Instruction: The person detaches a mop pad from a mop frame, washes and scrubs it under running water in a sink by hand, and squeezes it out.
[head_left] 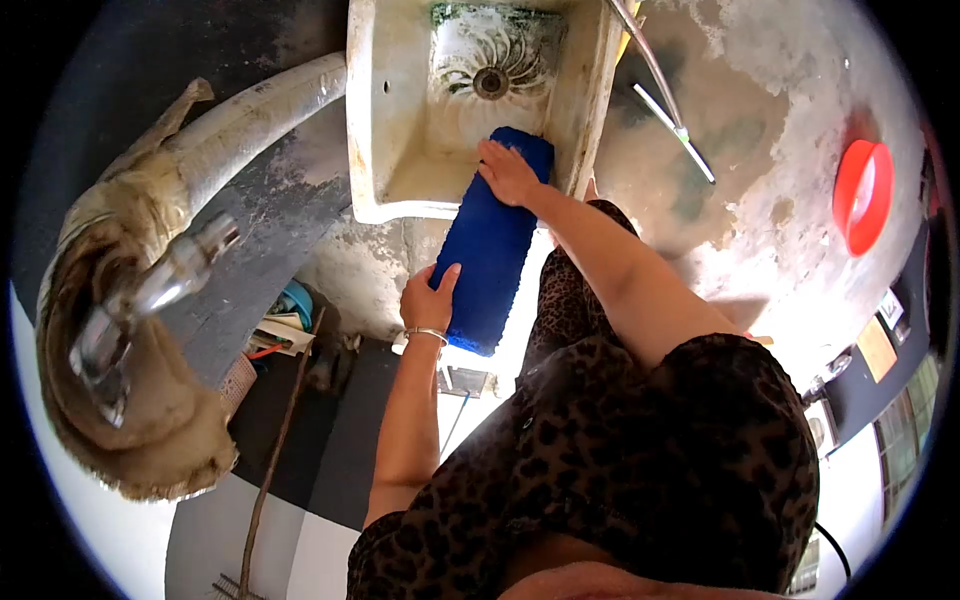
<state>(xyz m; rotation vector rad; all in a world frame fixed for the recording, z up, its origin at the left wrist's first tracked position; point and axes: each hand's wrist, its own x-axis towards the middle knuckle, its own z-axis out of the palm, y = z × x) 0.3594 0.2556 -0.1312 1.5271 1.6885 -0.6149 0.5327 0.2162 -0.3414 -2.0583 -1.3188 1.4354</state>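
Note:
A long blue fuzzy pad point(485, 260), like a flat mop head, lies slanted across the front rim of a stained, pale sink point(385, 212). Its far end reaches into the basin, and its near end hangs over the edge towards my body. My left hand point(428, 298), with a bracelet at the wrist, grips the pad's left edge near the lower end, thumb on top. Its other fingers are hidden underneath. On the upper part of the pad my right hand point(508, 172) rests flat, fingers stretched towards the left edge.
At the left, close to the camera, are a shiny metal tap point(185, 265) and a draped greyish cloth point(150, 410). A thin pole point(272, 465) leans below. To the right are a metal tube point(655, 70), a white stick point(675, 132) and a red basin point(864, 198).

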